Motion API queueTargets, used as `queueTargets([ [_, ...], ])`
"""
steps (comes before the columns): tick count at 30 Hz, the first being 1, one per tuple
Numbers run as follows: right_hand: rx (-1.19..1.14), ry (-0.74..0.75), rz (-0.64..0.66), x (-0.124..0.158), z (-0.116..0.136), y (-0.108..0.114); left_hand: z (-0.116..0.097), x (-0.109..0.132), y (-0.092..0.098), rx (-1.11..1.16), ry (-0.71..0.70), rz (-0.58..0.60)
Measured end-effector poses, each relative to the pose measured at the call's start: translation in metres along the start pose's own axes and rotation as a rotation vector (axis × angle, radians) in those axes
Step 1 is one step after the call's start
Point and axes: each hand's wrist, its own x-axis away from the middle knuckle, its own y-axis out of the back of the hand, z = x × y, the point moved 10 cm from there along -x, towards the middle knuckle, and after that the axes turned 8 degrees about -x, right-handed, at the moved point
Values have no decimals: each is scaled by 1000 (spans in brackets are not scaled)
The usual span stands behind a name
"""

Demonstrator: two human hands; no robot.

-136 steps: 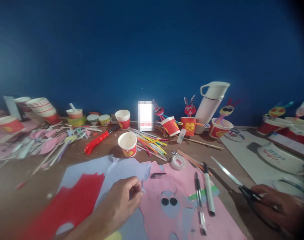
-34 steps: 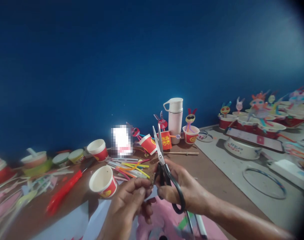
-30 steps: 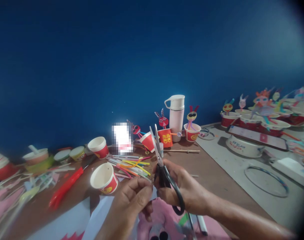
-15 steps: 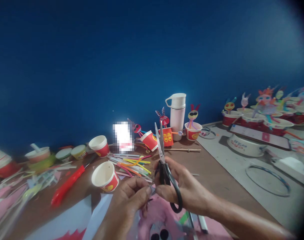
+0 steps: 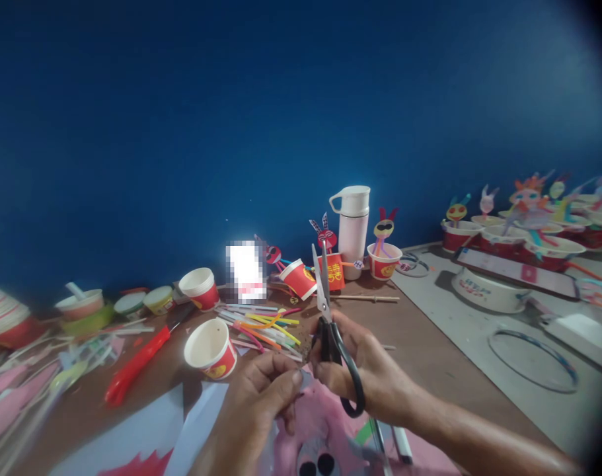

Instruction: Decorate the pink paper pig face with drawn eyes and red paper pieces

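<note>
Head view — scissors (image 5: 330, 324) in right hand (image 5: 365, 377)

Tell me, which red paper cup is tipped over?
The cup just left of the scissors blades, by the wall. It leans sideways with a puppet in it; the others stand upright.

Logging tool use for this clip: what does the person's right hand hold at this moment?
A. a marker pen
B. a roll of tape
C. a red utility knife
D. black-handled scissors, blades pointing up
D: the right hand grips the black-handled scissors with the blades pointing upward, close beside the left hand, which pinches a small scrap of paper; the red utility knife lies on the table, untouched.
</note>
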Motion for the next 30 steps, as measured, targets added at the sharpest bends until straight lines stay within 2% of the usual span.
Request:
queueTargets([
  [5, 0, -8, 61, 0, -5, -8, 5, 0, 0, 49, 26, -15],
  [9, -3, -32, 25, 0, -8, -6, 7, 0, -2, 94, 42, -19],
  [13, 9, -64, 55, -1, -8, -6, 7, 1, -6, 99, 54, 12],
  [23, 313, -97, 124, 2, -14, -3, 5, 0, -8, 5, 51, 81],
  [27, 197, -92, 129, 1, -17, -3, 8, -2, -7, 29, 48, 63],
  [30, 72, -80, 129, 0, -15, -5, 10, -4, -1, 83, 50, -21],
])
